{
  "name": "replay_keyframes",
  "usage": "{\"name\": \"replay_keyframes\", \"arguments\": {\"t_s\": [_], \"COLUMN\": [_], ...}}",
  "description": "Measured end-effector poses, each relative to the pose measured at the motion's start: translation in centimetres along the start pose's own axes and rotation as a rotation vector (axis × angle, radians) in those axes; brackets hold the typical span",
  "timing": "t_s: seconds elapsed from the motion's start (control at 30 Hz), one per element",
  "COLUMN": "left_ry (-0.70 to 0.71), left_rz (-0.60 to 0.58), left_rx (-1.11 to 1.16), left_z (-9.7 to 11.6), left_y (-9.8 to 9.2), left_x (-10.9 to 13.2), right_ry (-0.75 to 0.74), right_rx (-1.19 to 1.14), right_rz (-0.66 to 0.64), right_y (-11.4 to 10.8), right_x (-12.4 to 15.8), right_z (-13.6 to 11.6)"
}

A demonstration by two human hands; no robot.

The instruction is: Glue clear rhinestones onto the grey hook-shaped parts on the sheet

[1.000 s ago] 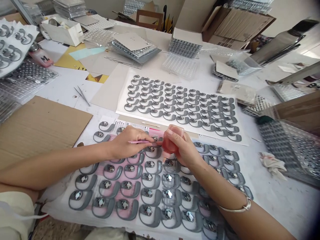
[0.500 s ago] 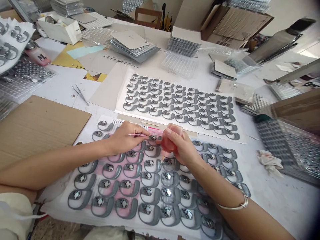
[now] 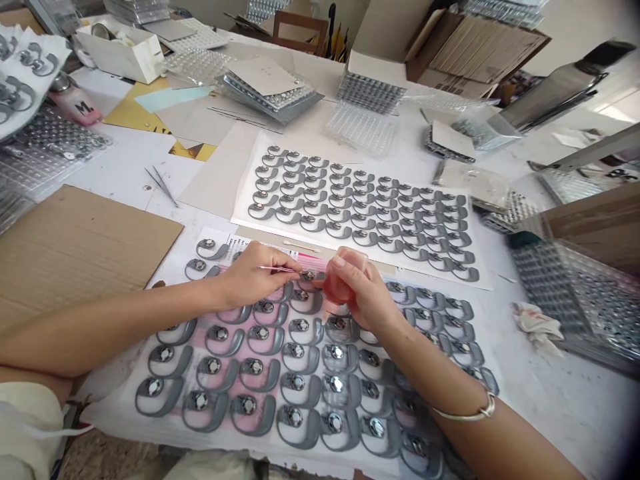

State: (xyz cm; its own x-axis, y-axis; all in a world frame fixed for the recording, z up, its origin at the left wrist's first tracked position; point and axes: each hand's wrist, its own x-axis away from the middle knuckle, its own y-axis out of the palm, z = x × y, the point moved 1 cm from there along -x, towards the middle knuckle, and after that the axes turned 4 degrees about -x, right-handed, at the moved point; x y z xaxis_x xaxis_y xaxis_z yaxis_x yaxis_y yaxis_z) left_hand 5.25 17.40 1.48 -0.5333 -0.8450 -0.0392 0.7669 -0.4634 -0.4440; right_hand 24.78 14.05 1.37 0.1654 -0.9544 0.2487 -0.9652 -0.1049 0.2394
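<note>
My left hand (image 3: pixel 260 270) is closed in a pinch on a thin pale stick (image 3: pixel 275 269), whose inner end is close to a grey curved piece with a round metal setting (image 3: pixel 307 275). My right hand (image 3: pixel 363 290) wraps round a small squeeze bottle of reddish liquid (image 3: pixel 336 285). The bottle is tipped, its nozzle (image 3: pixel 326 315) pointing down just above the grey pieces. Rows of similar grey hook-shaped pieces (image 3: pixel 300 427) with shiny round settings lie on a white sheet (image 3: pixel 125 407) under both hands, some of them hidden by my arms.
Behind lies a second sheet (image 3: pixel 243 217) of grey pieces. Tweezers (image 3: pixel 163 185) and a cardboard piece (image 3: pixel 85 260) are on the left. A crumpled tissue (image 3: pixel 537 327) and clear trays (image 3: pixel 600 300) lie on the right. A bottle marked M (image 3: pixel 75 103) stands back left.
Both hands stay in almost the same place, still holding the stick and the bottle. The view has shifted very slightly.
</note>
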Motion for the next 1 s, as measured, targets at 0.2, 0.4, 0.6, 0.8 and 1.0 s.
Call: {"name": "replay_keyframes", "arguments": {"t_s": [0.2,0.4,0.6,0.8,1.0], "left_ry": [-0.034,-0.069,-0.175,-0.296,-0.206], "left_rz": [0.043,0.065,0.054,0.043,0.056], "left_rx": [0.035,0.081,0.105,0.168,0.109], "left_z": [-0.10,-0.10,0.21,0.30,0.19], "left_y": [0.15,0.16,0.18,0.14,0.24], "left_x": [-0.06,-0.05,-0.04,-0.08,0.11], "right_ry": [-0.003,-0.004,-0.008,-0.005,0.001], "right_rx": [-0.016,-0.009,-0.006,-0.019,-0.016], "right_rz": [-0.014,-0.012,0.002,-0.008,-0.006], "right_y": [0.09,0.16,0.21,0.14,0.13], "right_x": [0.04,0.09,0.07,0.07,0.07], "right_z": [-0.01,-0.11,-0.13,-0.07,-0.07]}}
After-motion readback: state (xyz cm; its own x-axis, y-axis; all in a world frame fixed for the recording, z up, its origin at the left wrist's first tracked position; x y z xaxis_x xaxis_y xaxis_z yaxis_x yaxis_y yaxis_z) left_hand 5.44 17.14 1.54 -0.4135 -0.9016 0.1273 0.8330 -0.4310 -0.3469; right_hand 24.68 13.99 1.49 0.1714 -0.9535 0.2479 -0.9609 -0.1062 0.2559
